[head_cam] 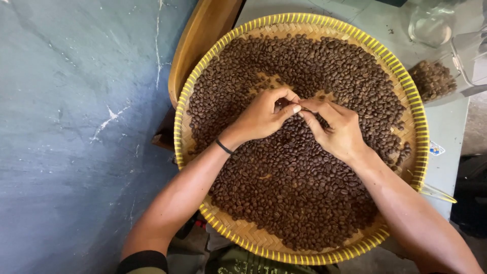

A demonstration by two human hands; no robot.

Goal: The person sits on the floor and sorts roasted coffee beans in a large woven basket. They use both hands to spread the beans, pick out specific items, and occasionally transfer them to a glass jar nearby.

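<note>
Head view: tray [412, 96] holds coffee beans [294, 177].

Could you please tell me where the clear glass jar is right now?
In the head view, the clear glass jar stands at the top right on the grey table, beyond the woven tray's yellow rim.

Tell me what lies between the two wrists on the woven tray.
In the head view, only roasted coffee beans fill the stretch between the left hand and right hand wrists, lying on the yellow-rimmed tray.

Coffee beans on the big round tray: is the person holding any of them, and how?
The left hand and right hand meet over the coffee beans, fingertips pinched together. Any bean between them is hidden, so it cannot be told.
</note>
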